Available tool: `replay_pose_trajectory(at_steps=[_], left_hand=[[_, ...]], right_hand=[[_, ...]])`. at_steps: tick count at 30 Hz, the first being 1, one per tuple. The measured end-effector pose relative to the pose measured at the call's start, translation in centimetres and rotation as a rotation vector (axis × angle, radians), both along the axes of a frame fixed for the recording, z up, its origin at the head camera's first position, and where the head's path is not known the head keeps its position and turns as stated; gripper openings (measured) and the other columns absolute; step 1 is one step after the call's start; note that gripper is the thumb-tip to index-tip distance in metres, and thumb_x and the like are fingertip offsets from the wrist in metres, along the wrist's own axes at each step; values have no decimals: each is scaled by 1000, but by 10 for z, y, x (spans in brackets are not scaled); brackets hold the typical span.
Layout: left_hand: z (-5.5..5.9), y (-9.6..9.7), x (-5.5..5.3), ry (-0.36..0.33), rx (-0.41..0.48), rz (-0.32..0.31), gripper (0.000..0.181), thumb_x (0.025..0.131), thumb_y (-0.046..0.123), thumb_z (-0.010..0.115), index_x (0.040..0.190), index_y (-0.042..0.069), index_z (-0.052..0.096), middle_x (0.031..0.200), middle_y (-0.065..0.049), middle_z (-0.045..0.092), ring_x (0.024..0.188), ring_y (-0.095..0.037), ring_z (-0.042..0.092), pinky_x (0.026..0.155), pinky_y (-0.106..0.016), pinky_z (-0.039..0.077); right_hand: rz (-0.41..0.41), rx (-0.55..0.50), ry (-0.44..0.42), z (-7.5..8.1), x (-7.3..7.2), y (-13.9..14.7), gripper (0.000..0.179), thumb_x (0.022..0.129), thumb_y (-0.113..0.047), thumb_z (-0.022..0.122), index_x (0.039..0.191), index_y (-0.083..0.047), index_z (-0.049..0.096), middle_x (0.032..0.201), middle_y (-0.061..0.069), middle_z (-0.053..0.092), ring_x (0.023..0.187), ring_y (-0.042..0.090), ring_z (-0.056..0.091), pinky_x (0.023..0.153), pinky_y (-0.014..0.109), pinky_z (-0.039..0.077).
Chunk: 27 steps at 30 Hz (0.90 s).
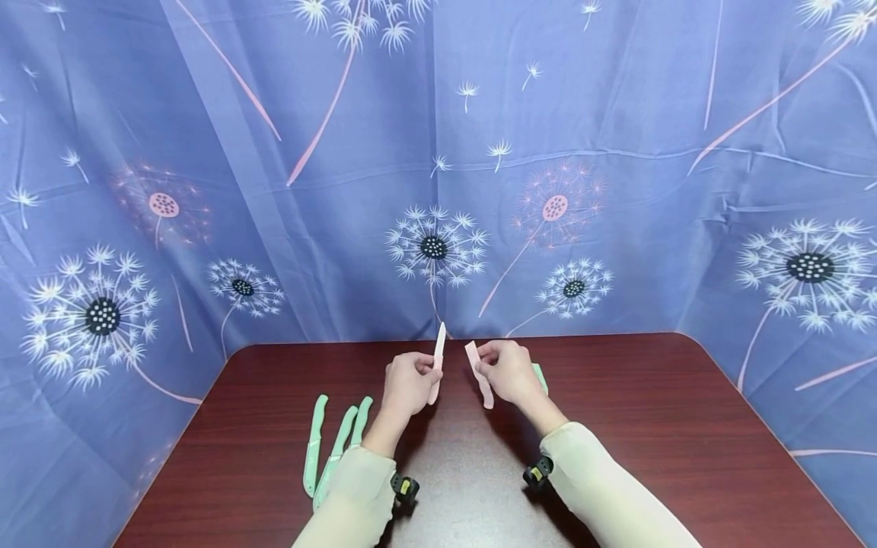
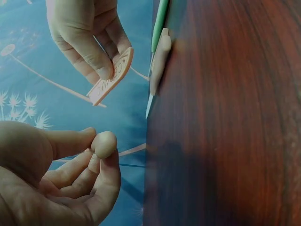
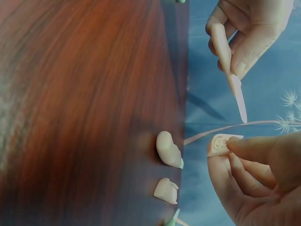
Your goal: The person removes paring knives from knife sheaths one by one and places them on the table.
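My left hand [image 1: 409, 382] pinches the pink handle of a knife [image 3: 229, 66], whose white blade points up and away in the head view. Seen from the left wrist, only the rounded butt of that handle shows between thumb and fingers. My right hand [image 1: 510, 371] pinches a pink blade sheath [image 2: 113, 77] with raised lettering that looks like "CERAMIC". A gap separates sheath and knife. Below the right hand, a second pink-handled knife [image 3: 168, 148] with a white blade lies on the table, beside another pink sheath [image 3: 166, 190]. The right hand mostly hides these in the head view.
Several mint-green sheathed knives [image 1: 314, 449] lie on the dark wood table [image 1: 637, 426] left of my left forearm. Another green item [image 1: 540, 377] shows just right of my right hand. A blue dandelion-patterned curtain [image 1: 356, 251] hangs behind the table's far edge.
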State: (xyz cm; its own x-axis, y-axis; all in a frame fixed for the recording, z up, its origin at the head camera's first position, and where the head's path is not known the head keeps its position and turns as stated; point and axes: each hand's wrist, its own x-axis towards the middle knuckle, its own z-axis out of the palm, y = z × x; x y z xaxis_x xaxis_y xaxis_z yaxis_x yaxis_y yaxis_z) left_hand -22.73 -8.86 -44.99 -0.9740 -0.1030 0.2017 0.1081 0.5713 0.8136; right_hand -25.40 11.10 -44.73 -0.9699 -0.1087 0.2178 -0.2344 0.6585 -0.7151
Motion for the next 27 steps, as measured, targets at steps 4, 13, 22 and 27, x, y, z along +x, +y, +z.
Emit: replay_pose_trajectory(at_steps=[4,13,22,27], left_hand=[[-2,2,-4,-41,6,11,19,87,5,85,105,0,81,78,-2,75,73,-15,70,74,-35,58],[-9,8,-13,-125,6,29,19,89,7,84,107,-1,81,86,-8,79,80,-20,75,79,-37,60],[-12,13,-17,-174,-16,54,17,89,9,84,104,3,83,87,-5,79,93,-29,71,84,-39,58],[-12,16,-20,-200,-23,80,18,88,10,84,105,3,83,94,-7,78,106,-36,66,93,-43,55]], right_hand=[[-19,-16,-49,-2,-3,-5,17,89,-1,80,106,-3,79,79,0,73,69,10,66,68,30,57],[-62,25,-96,-7,-8,-16,25,87,-4,83,111,-2,77,79,1,71,72,15,68,73,36,59],[-86,62,-156,-5,-8,-26,26,87,-3,82,112,0,77,74,1,70,65,18,71,71,36,61],[-88,14,-241,-6,-11,-31,25,90,2,76,114,5,74,69,7,67,45,28,69,42,30,55]])
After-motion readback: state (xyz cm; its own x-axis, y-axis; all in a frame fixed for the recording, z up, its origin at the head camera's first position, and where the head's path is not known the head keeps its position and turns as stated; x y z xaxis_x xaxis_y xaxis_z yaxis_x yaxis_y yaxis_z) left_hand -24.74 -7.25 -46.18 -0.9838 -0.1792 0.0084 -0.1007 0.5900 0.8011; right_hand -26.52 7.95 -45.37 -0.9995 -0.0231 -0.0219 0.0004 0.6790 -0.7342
